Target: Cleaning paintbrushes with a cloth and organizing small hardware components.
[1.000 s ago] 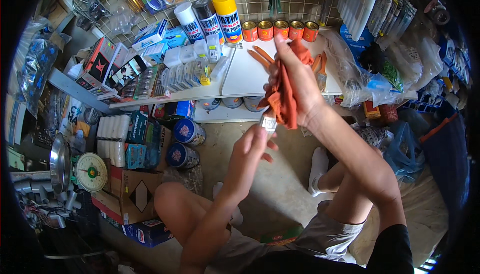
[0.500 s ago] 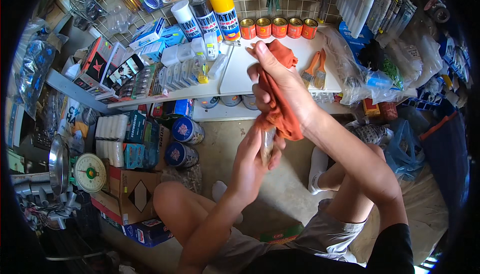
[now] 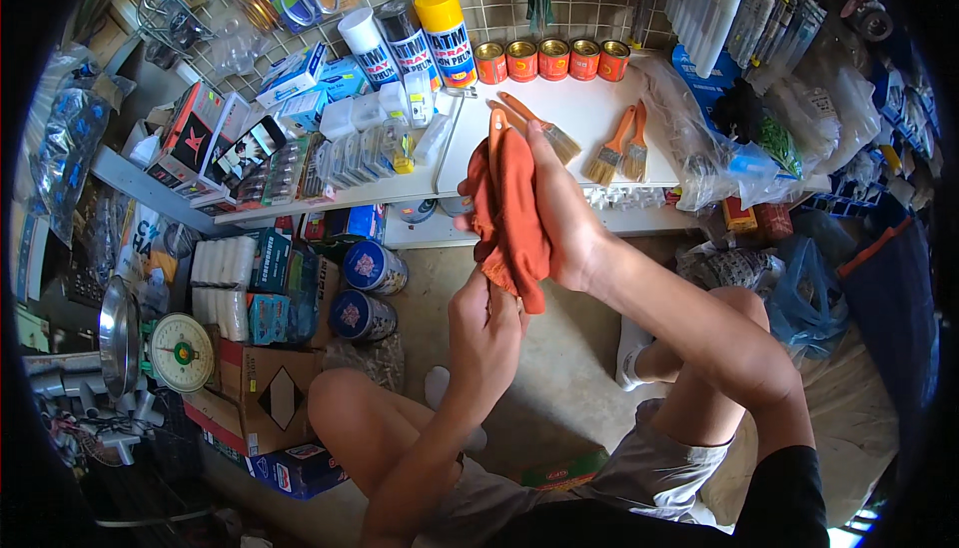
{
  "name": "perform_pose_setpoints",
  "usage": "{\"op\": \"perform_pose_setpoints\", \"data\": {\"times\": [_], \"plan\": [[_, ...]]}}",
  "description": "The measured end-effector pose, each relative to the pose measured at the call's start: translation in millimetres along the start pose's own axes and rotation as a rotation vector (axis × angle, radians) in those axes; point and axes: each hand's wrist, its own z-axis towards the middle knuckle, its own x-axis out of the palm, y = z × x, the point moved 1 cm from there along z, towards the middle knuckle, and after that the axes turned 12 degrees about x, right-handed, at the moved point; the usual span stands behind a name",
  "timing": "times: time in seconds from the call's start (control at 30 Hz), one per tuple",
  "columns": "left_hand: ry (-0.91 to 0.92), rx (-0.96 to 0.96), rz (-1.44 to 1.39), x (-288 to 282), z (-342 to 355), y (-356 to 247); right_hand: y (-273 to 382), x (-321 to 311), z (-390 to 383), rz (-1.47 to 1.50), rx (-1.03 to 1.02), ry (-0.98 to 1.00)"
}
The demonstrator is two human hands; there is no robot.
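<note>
**Wrapped brush held before the desk**

The desk's front edge ran behind the orange-red cloth. Bare white surface showed between a loose brush and two paired brushes; five small cans lined the back, and clear plastic wrapping crowded the right. Open floor lay beneath the hands.

The right hand clasped the cloth around the brush, thumb pointing up, forearm slanting in from the lower right; the orange handle tip poked out above. The left hand, fingers curled, met the cloth's lower end; whether it gripped bristles or fabric could not be told.
</note>
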Motion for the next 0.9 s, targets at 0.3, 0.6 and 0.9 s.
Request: {"op": "perform_pose_setpoints", "data": {"times": [0.3,0.6,0.9], "plan": [[-0.030,0.277,0.669,9.4,-5.4,-1.0,11.0,3.2,-4.0,0.113,-0.118,-0.190],[0.346,-0.548,-1.242,-4.4,-6.9,-3.9,26.4,-13.2,-1.3,0.255,0.182,0.773],[-0.011,0.491,0.694,3.9,-2.5,-9.6,3.4,3.7,-1.3,-0.009,-0.336,-0.461]]}}
